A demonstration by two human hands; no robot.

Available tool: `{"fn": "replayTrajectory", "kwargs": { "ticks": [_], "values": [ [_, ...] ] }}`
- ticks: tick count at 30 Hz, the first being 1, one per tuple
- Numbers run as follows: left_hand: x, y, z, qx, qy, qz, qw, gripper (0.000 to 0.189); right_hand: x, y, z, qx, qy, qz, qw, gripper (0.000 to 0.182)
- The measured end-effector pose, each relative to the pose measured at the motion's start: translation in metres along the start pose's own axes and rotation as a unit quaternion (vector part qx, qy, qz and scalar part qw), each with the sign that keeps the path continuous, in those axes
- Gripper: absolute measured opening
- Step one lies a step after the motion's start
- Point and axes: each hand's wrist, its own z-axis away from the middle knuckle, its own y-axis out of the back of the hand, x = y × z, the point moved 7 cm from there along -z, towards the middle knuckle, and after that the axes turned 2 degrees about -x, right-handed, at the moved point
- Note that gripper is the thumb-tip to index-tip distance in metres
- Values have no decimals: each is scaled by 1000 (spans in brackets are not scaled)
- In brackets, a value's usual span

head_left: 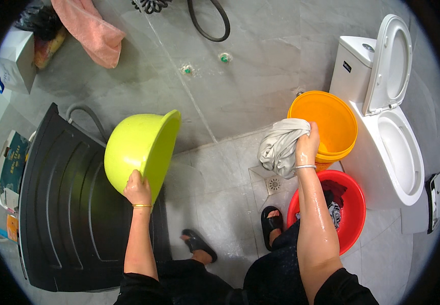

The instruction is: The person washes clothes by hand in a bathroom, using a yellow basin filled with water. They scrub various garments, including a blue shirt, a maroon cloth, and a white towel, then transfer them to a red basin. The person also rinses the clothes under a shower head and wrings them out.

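My left hand point(137, 188) grips the rim of a lime-green plastic basin point(136, 141), which is tipped on its side with its mouth facing right. A bunched, pale grey-white cloth point(281, 146) hangs from my right hand point(308, 143), and that forearm is wet. Just beyond this hand stands an orange plastic bucket point(323, 122); its visible inside looks bare. Below it, partly covered by my right forearm, a red plastic basin point(353, 228) holds dark red and patterned fabric point(333, 198).
A dark ribbed appliance side panel point(71, 206) rises on the left. At right is a white toilet point(395, 152) with its lid up. A floor drain point(274, 184) lies between my feet and the wall. A pink towel point(94, 36) and black hose point(220, 23) hang on the wall.
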Motion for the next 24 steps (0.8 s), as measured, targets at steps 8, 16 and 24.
{"fn": "replayTrajectory", "kwargs": {
  "ticks": [8,16,24],
  "values": [
    [-11,-28,12,-6,92,88,992,20,-2,5,0,12,-2,-1,1000,17],
    [-32,-207,154,-15,524,607,597,26,6,5,-1,33,-16,-52,998,14],
    [68,-264,277,-67,665,623,407,30,22,-15,8,-3,-96,-274,957,16]
  ]
}}
